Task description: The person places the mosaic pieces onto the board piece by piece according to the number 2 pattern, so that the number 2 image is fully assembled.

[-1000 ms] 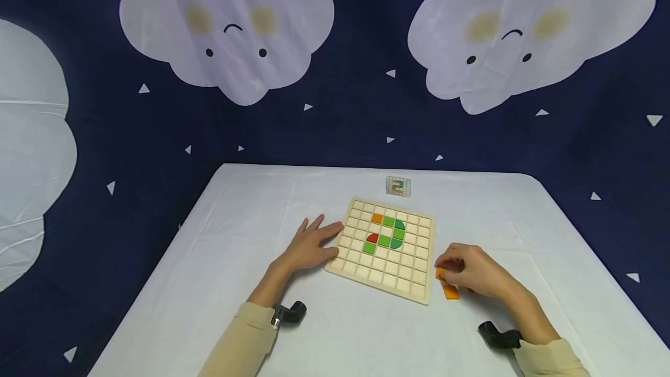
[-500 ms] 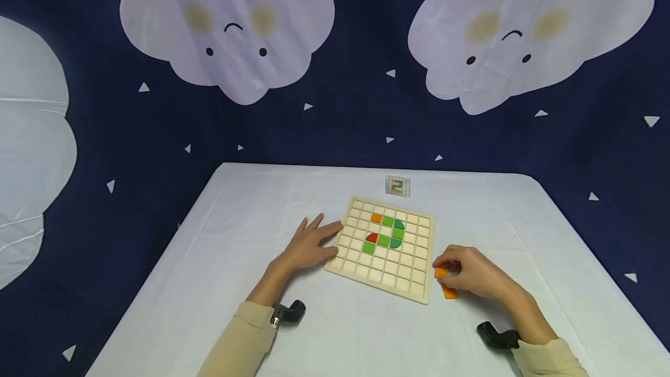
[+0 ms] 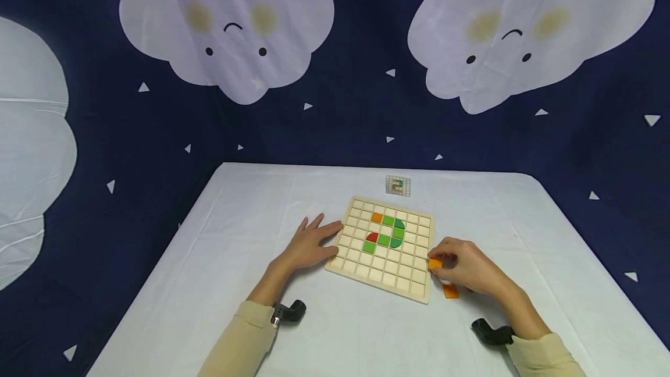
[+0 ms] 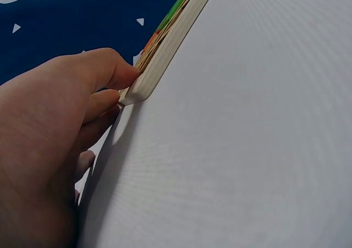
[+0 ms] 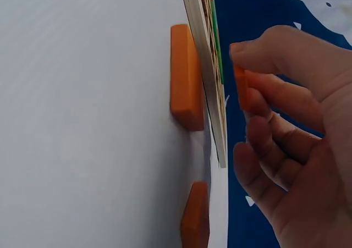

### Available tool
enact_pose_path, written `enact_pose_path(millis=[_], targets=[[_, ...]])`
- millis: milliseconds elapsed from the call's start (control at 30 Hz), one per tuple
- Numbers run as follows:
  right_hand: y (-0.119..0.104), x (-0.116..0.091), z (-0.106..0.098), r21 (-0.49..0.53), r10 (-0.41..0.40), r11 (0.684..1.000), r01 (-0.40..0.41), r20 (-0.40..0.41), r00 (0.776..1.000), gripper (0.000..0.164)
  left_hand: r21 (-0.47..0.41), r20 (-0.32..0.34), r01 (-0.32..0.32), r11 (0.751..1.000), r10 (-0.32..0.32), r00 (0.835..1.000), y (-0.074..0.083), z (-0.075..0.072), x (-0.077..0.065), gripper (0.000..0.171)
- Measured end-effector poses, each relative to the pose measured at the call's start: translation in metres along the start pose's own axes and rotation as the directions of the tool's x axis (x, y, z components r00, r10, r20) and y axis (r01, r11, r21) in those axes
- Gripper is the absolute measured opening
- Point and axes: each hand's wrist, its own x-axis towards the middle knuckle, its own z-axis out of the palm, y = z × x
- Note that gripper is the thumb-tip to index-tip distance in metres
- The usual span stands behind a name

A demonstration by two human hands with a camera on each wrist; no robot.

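A wooden grid board (image 3: 366, 272) lies slightly turned on the white table. Green, red and orange tiles sit in its upper middle cells, among them a red quarter-round piece (image 3: 372, 237). My left hand (image 3: 309, 246) rests spread at the board's left edge, thumb and index fingertip touching the rim. At the right edge, my right hand (image 3: 471, 266) pinches an orange square tile (image 3: 435, 263) between thumb and fingers. The right wrist view shows this orange tile (image 5: 240, 83) raised off the table. Beneath that hand lies another orange tile (image 3: 451, 291), partly covered.
Behind the board lies a small clear card (image 3: 398, 186) with a coloured figure like a 2 on a grid. Two orange tiles lie on the cloth in the right wrist view, one block (image 5: 186, 77) close to the board. A dark cloud-print curtain (image 3: 361, 127) hangs behind.
My right hand has lifted the orange tile away from the other one and shifted it up and left to the board's right edge. The left hand and board stay put.
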Motion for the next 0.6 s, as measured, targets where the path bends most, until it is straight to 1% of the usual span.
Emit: enact_pose_path(millis=[233, 333, 500, 600], targets=[[-0.011, 0.008, 0.003, 0.078, -0.062, 0.995, 0.064, -0.018, 0.998, 0.027, -0.005, -0.007, -0.005, 1.000, 0.005, 1.000, -0.001, 0.000, 0.000, 0.060], [-0.015, 0.012, 0.006, 0.089, -0.090, 0.992, 0.091, -0.008, 0.996, 0.027, 0.003, -0.009, -0.004, 1.000, 0.004, 1.000, -0.001, 0.000, 0.001, 0.060], [-0.016, 0.019, 0.015, 0.097, -0.086, 0.992, 0.083, 0.033, 0.996, 0.027, -0.010, 0.001, -0.002, 1.000, 0.002, 1.000, -0.001, 0.000, 0.000, 0.060], [-0.017, 0.025, 0.019, 0.093, -0.098, 0.991, 0.094, 0.032, 0.995, 0.027, -0.012, -0.005, 0.000, 1.000, 0.000, 1.000, 0.000, 0.000, 0.000, 0.059]])
